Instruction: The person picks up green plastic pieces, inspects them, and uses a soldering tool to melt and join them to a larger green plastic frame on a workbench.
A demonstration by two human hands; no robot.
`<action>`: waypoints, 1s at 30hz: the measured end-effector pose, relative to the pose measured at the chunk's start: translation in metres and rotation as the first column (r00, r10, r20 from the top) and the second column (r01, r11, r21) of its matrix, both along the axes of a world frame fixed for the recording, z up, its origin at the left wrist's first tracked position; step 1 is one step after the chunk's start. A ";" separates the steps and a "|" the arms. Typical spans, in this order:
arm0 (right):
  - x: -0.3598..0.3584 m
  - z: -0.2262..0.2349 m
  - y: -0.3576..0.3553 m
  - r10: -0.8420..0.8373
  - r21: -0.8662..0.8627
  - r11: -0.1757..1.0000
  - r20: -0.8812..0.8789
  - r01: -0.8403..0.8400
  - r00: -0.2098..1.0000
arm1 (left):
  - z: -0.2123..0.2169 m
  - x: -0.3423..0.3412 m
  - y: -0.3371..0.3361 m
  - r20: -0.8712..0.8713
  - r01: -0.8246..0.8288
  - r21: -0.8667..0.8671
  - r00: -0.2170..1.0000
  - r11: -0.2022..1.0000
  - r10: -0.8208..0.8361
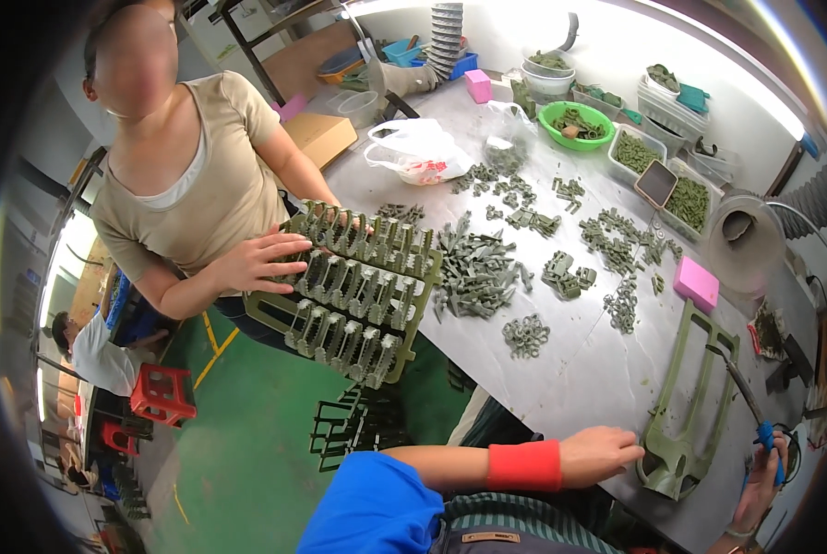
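Observation:
My left hand (603,457), with a red wristband at the wrist, has its fingers curled together beside the near left end of an olive-green frame (701,369). Whether the fingertips touch the frame or pinch something small, I cannot tell. The frame is long, with open slots, and lies on the table's right part. At the lower right, my right hand (757,494) grips the blue handle of a soldering iron (746,397). Its thin metal shaft slants up and left over the frame's right side. Part of this hand falls near the dark picture rim.
Across the table, a co-worker holds a green rack (347,286) with rows of parts. Loose green parts (478,268) lie in heaps on the grey table. A pink block (696,283), a clear duct hood (744,235), a green basin (576,126) and a white bag (418,150) stand around.

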State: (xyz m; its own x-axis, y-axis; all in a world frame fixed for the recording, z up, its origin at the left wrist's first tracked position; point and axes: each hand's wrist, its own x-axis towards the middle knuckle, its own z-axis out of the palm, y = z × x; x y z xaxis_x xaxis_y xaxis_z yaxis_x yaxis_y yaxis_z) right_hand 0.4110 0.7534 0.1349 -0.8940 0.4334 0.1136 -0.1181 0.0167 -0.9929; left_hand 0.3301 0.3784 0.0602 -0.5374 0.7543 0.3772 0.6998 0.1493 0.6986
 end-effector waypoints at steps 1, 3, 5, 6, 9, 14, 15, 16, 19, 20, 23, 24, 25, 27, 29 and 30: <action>-0.003 -0.001 0.000 0.001 -0.002 1.000 -0.002 -0.001 1.000 | 0.002 -0.003 -0.011 -0.002 -0.001 -0.002 1.000 1.000 0.001; -0.007 -0.006 0.005 -0.123 -0.077 0.990 -0.009 0.122 0.992 | 0.005 -0.010 -0.035 0.112 -0.125 0.054 0.987 0.991 0.118; -0.011 -0.019 0.027 -0.114 -0.163 0.981 -0.017 0.109 0.993 | 0.010 -0.012 -0.060 0.155 -0.175 0.035 0.974 0.984 0.167; -0.012 -0.026 0.038 -0.110 -0.246 0.964 -0.022 0.101 0.994 | 0.008 -0.013 -0.072 0.178 -0.233 0.018 0.958 0.972 0.226; -0.019 -0.030 0.046 -0.179 -0.237 0.956 0.002 0.174 0.984 | -0.003 -0.017 -0.092 0.197 -0.368 0.013 0.913 0.930 0.358; -0.035 -0.036 0.052 -0.278 -0.186 0.945 -0.032 0.268 0.960 | -0.026 -0.018 -0.103 0.345 -0.490 0.071 0.829 0.869 0.440; -0.041 -0.032 0.049 -0.346 -0.223 0.915 0.000 0.337 0.938 | -0.031 -0.018 -0.104 0.348 -0.494 0.072 0.826 0.866 0.443; -0.045 -0.029 0.047 -0.411 -0.257 0.877 0.035 0.405 0.911 | -0.036 -0.017 -0.105 0.319 -0.501 0.086 0.833 0.861 0.452; -0.049 -0.029 0.062 -0.413 -0.300 0.859 0.072 0.415 0.908 | -0.042 -0.019 -0.106 0.294 -0.525 0.128 0.830 0.841 0.473; -0.050 -0.030 0.066 -0.409 -0.298 0.861 0.076 0.412 0.909 | -0.042 -0.018 -0.107 0.294 -0.540 0.154 0.825 0.828 0.483; -0.056 -0.031 0.067 -0.435 -0.334 0.832 0.103 0.443 0.895 | -0.039 -0.016 -0.111 0.328 -0.552 0.140 0.809 0.822 0.487; -0.054 -0.037 0.079 -0.389 -0.345 0.854 0.074 0.389 0.918 | -0.040 -0.016 -0.113 0.331 -0.552 0.138 0.808 0.822 0.487; -0.055 -0.043 0.091 -0.341 -0.356 0.873 0.043 0.333 0.939 | -0.040 -0.017 -0.114 0.333 -0.550 0.150 0.811 0.822 0.482; -0.053 -0.054 0.114 -0.326 -0.343 0.881 0.060 0.326 0.943 | -0.041 -0.020 -0.114 0.333 -0.537 0.165 0.820 0.827 0.466; -0.043 -0.061 0.148 -0.303 -0.223 0.928 0.018 0.299 0.953 | -0.044 -0.026 -0.108 0.319 -0.535 0.173 0.825 0.827 0.467; -0.023 -0.049 0.148 -0.309 -0.097 0.948 -0.040 0.304 0.950 | -0.047 -0.029 -0.101 0.308 -0.525 0.171 0.832 0.834 0.461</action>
